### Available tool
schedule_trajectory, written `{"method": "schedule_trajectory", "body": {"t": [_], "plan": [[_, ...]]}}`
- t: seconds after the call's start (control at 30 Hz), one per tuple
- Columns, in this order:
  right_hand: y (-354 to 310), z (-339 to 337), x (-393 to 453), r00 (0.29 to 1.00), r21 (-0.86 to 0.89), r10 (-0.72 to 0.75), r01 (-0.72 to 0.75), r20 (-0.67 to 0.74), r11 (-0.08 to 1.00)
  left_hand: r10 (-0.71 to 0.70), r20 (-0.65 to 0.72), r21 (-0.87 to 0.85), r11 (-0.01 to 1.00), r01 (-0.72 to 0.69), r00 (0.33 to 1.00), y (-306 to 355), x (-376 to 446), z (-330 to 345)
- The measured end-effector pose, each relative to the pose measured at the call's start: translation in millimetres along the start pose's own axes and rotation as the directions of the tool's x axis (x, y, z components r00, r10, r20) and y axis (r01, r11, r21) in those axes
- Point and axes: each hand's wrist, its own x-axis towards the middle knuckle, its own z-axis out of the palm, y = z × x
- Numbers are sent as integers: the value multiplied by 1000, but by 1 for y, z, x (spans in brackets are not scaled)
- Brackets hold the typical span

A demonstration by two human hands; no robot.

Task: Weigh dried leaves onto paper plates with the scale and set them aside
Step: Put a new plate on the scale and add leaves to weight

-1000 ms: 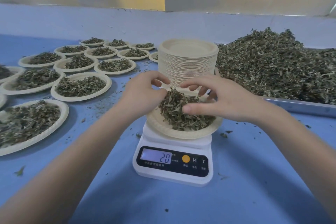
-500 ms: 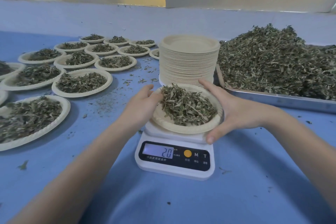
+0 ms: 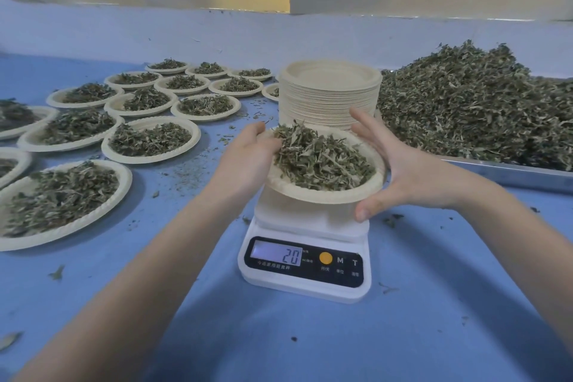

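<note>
In the head view, both hands cup one paper plate (image 3: 325, 186) of dried leaves (image 3: 319, 158) above the scale (image 3: 305, 267), which reads 20: left hand (image 3: 248, 158) curled at its left rim, right hand (image 3: 400, 170) wrapping the right rim. Left of the grip, many filled plates (image 3: 152, 139) are done; behind it, a stack of empty plates (image 3: 328, 93) and a leaf heap (image 3: 477, 102) remain.

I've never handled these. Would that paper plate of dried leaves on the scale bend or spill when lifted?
Probably light: the scale reads only 20. The plate looks thin, so it may flex; the left hand and right hand both cradle its rim. The leaves lie loose and heaped, so tilting would likely shed some.
</note>
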Motion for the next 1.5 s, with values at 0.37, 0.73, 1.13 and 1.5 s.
{"method": "schedule_trajectory", "body": {"t": [0.37,0.73,1.13,1.5], "plan": [[4,-1,-3,999,-41,36,-36,7,999,-7,12,45,999,7,1000,-9,0,6],[15,8,-1,993,-61,80,-74,90,995,-30,29,93,995,27,999,-31,1,13],[11,6,-2,996,-22,73,-72,44,997,-74,-29,7,997,74,997,-42,1,2],[9,5,-3,997,-30,73,-72,38,997,-37,-53,57,998,40,998,-44,1,0]]}}
